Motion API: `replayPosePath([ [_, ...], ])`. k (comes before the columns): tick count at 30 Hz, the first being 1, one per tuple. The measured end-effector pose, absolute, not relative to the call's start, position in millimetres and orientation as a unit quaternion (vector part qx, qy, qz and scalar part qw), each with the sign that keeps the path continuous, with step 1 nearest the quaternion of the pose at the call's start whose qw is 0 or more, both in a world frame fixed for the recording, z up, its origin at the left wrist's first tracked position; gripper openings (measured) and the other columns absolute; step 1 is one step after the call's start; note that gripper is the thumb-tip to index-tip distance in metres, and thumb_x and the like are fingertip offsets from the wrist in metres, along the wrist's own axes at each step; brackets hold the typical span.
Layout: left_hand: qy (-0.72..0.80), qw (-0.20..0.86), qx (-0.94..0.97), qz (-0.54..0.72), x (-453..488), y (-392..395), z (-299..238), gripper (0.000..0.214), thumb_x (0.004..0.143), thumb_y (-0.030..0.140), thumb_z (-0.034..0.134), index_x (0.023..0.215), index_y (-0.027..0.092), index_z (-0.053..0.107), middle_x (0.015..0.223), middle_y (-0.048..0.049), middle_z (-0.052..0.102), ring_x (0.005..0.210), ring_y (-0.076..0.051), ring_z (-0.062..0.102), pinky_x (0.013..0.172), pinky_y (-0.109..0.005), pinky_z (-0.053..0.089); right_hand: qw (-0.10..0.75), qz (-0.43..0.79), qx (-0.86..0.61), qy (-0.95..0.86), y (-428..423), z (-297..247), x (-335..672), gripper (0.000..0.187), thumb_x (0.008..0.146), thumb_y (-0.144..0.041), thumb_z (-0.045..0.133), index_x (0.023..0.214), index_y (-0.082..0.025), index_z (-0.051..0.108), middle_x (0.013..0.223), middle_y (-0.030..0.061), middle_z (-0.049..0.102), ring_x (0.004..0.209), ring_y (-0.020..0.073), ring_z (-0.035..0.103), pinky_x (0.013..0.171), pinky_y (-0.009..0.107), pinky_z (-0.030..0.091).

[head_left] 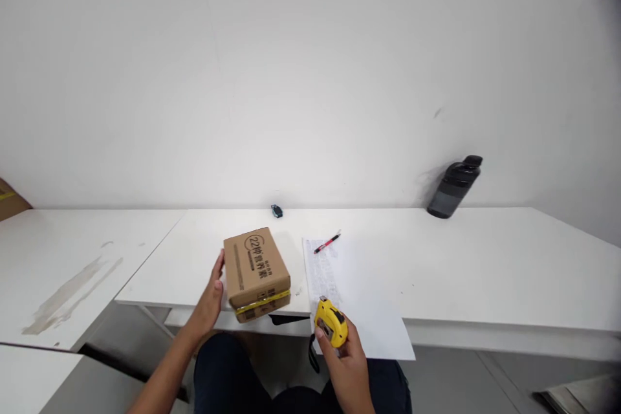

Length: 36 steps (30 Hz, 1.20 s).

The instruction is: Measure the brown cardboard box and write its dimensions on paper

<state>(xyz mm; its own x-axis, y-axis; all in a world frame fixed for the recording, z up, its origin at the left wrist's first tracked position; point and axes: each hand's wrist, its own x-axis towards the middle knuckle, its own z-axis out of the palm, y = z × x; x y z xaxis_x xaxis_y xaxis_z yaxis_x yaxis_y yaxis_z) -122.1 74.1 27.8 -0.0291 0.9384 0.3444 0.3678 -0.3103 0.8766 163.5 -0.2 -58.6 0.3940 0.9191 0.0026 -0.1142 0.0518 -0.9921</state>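
The cardboard box is at the counter's front edge, lettered face up, yellow-taped side facing the person, longer axis running front to back; the left hand, loosely open, lies against its left side. The right hand curls around a yellow tape measure, its long axis slanting away leftward.

The pen lies on paper, the box left, the bottle right
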Motion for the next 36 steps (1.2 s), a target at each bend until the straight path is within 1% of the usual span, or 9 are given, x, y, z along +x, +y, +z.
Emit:
replayPosePath([
  [4,0.495,0.293,0.591,0.566,-103.8,70.6,18.2,0.077,0.091,0.073,0.015,0.154,0.030,0.023,0.164,-0.0103,0.019,0.148,-0.028,0.023,0.116,-0.049,0.029,0.646,0.426,-0.492,-0.399,6.5,-28.6,168.3,0.072,0.075,-0.050,0.076,0.133,-0.024,0.042,0.123,0.0102,0.065,0.107,0.0247,0.066,0.094,0.038,0.053],
  [8,0.527,0.120,0.554,0.634,-73.2,32.9,61.1,0.049,0.093,0.061,0.043,0.118,0.022,0.057,0.124,-0.0112,0.060,0.116,-0.025,0.055,0.097,-0.038,0.044,0.620,0.414,-0.409,-0.526,9.5,18.6,186.2,0.058,0.080,-0.039,0.076,0.125,-0.030,0.041,0.109,0.0042,0.067,0.093,0.0195,0.068,0.083,0.034,0.057],
  [11,0.505,0.272,0.663,0.481,-49.4,-1.6,88.7,0.047,0.094,0.061,0.039,0.084,0.020,0.059,0.079,-0.0036,0.060,0.075,-0.018,0.056,0.069,-0.030,0.044,0.517,0.311,-0.270,-0.750,10.8,57.3,190.4,0.045,0.085,-0.026,0.071,0.124,-0.033,0.050,0.110,0.0041,0.066,0.098,0.0204,0.065,0.083,0.035,0.056],
  [14,0.442,0.460,0.689,0.344,-37.1,-15.8,95.4,0.049,0.090,0.065,0.045,0.076,0.019,0.053,0.067,0.0011,0.053,0.061,-0.013,0.046,0.057,-0.025,0.035,0.416,0.206,-0.159,-0.871,11.8,84.4,186.2,0.057,0.090,-0.013,0.060,0.138,-0.038,0.045,0.117,0.0049,0.065,0.102,0.0211,0.060,0.090,0.040,0.052],
  [17,0.459,0.498,0.648,0.348,-51.5,-8.2,93.4,0.047,0.084,0.061,0.058,0.068,0.018,0.049,0.059,0.0034,0.048,0.056,-0.010,0.040,0.054,-0.023,0.030,0.391,0.215,-0.173,-0.878,19.7,87.8,193.2,0.060,0.091,-0.012,0.056,0.143,-0.038,0.041,0.121,0.0061,0.063,0.108,0.0221,0.060,0.093,0.042,0.051],
  [23,0.525,0.421,0.401,0.622,-159.5,21.0,108.4,0.039,0.068,0.049,0.074,0.058,0.019,0.050,0.048,0.0064,0.037,0.050,-0.010,0.041,0.058,-0.025,0.045,0.592,0.412,-0.319,-0.615,84.4,46.3,278.7,0.073,0.074,-0.031,0.082,0.138,-0.033,0.046,0.097,0.0025,0.069,0.087,0.0194,0.067,0.080,0.037,0.057],
  [27,0.548,0.436,0.348,0.623,-214.5,24.4,102.7,0.043,0.066,0.052,0.075,0.059,0.021,0.045,0.052,0.0057,0.038,0.052,-0.012,0.042,0.058,-0.027,0.048,0.744,0.417,-0.329,-0.406,128.2,22.3,333.0,0.062,0.068,-0.035,0.085,0.124,-0.033,0.059,0.084,-0.0027,0.066,0.075,0.0140,0.064,0.079,0.036,0.056],
  [31,0.639,0.374,0.434,0.513,-190.6,33.0,78.2,0.045,0.069,0.059,0.070,0.062,0.020,0.049,0.057,0.0046,0.046,0.054,-0.012,0.043,0.056,-0.024,0.041,0.750,0.406,-0.340,-0.396,142.0,12.4,314.7,0.052,0.069,-0.041,0.083,0.117,-0.035,0.064,0.110,0.0010,0.067,0.092,0.0173,0.065,0.085,0.041,0.054],
  [36,0.656,0.358,0.533,0.397,-112.4,54.3,70.8,0.050,0.077,0.066,0.056,0.061,0.022,0.042,0.055,0.0051,0.043,0.056,-0.014,0.042,0.056,-0.026,0.034,0.628,0.419,-0.405,-0.516,125.1,9.1,215.5,0.058,0.081,-0.050,0.071,0.134,-0.030,0.058,0.126,0.0063,0.064,0.095,0.0201,0.064,0.085,0.040,0.054],
])
